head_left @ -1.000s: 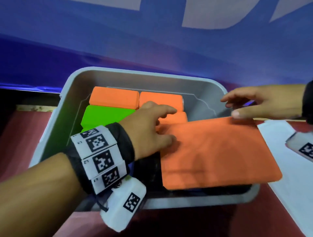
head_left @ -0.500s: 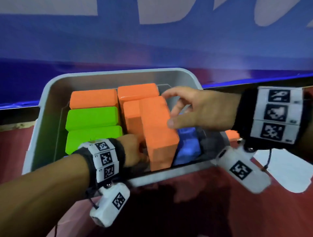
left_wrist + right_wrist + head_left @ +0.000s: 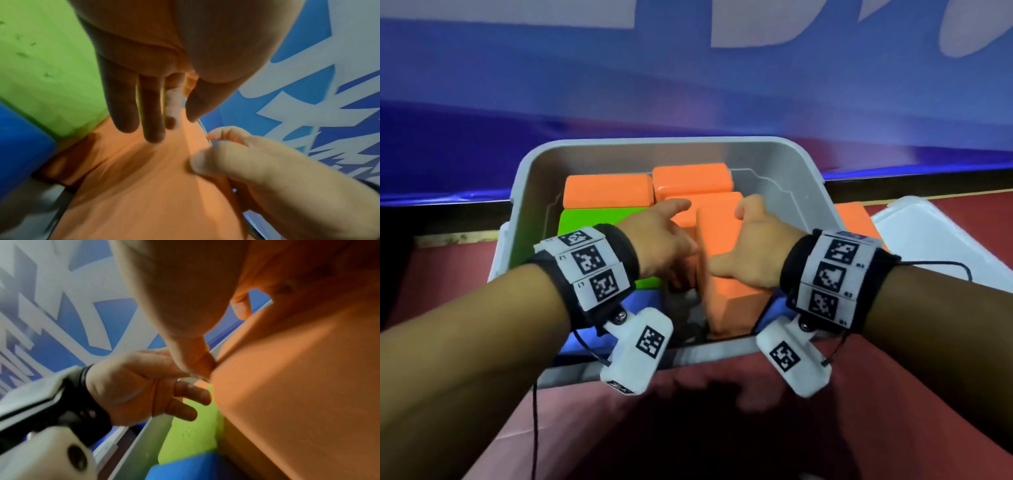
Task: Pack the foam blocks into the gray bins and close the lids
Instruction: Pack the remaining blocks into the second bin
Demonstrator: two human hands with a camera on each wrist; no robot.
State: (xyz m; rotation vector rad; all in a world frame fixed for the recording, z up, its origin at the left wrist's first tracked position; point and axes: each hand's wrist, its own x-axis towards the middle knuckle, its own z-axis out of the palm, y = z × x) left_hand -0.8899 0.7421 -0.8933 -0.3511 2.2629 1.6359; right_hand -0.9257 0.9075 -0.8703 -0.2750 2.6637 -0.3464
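The gray bin (image 3: pixel 619 145) holds orange blocks (image 3: pixel 606 190) at the back, green blocks (image 3: pixel 585 222) on the left and a blue block (image 3: pixel 20 146) near the front. A large orange foam slab (image 3: pixel 736 301) stands on edge in the bin's right half. My left hand (image 3: pixel 671 240) lies with straight fingers (image 3: pixel 152 113) against the slab's left face. My right hand (image 3: pixel 750 246) grips the slab from above, thumb (image 3: pixel 216 162) on the left face and fingers curled over its far edge. The bin floor under the slab is hidden.
A white lid (image 3: pixel 935 246) lies on the red table right of the bin. Another orange block (image 3: pixel 852 222) sits between the bin and that lid. A blue banner wall (image 3: pixel 688 85) rises close behind the bin.
The slab went from lying flat across the bin to standing on edge inside it. My right hand came over from the far right to grip it, and my left hand shifted onto its left face.
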